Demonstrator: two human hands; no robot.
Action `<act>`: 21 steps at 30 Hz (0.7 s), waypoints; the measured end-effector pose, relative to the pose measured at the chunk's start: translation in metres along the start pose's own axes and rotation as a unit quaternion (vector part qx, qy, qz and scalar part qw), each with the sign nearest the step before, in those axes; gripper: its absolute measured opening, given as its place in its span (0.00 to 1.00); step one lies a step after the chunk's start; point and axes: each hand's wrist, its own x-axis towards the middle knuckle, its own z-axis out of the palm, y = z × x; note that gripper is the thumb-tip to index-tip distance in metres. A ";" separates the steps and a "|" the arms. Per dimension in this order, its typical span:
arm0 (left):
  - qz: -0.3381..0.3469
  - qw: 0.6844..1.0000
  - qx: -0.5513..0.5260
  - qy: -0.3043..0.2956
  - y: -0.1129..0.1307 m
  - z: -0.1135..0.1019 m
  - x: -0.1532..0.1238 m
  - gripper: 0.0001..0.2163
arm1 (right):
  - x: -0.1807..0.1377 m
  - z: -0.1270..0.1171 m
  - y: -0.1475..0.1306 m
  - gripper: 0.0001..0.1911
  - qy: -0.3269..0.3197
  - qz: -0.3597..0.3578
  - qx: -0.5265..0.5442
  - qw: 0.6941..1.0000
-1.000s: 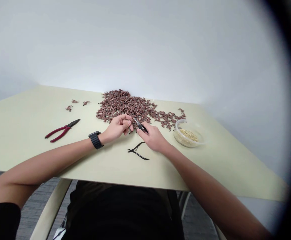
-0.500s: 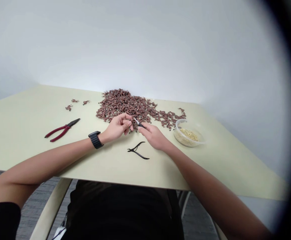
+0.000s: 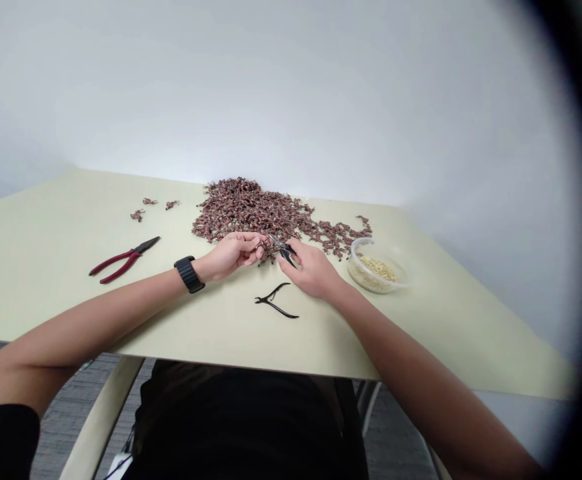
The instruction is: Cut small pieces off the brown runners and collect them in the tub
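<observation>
My left hand (image 3: pixel 233 253), with a black watch (image 3: pixel 189 274) on its wrist, is closed in a pinch on a small brown piece at the near edge of a large pile of small brown pieces (image 3: pixel 263 215). My right hand (image 3: pixel 311 268) is wrapped round small black pliers (image 3: pixel 281 248), whose tip points toward my left fingers. The two hands are almost touching. A second pair of black cutters (image 3: pixel 275 301) lies on the table just in front of my right hand.
Red-handled pliers (image 3: pixel 123 259) lie on the pale table (image 3: pixel 45 253) to the left. A few stray brown pieces (image 3: pixel 143 208) sit at the back left. A clear round tub (image 3: pixel 377 267) of small golden parts stands to the right of my hands.
My left hand has turned and shifted slightly right and away, and the wrist with the watch has lifted. My right hand has regripped the pliers and stayed close to the left fingers.
</observation>
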 end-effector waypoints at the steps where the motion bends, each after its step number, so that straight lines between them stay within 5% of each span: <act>1: -0.009 1.000 -0.001 -0.014 0.001 -0.002 0.001 0.12 | 0.000 -0.002 0.001 0.13 -0.001 -0.009 -0.010 1.000; 21: -0.137 0.977 0.155 -0.055 0.025 -0.027 0.004 0.10 | -0.004 -0.003 -0.003 0.11 -0.093 -0.057 -0.046 0.993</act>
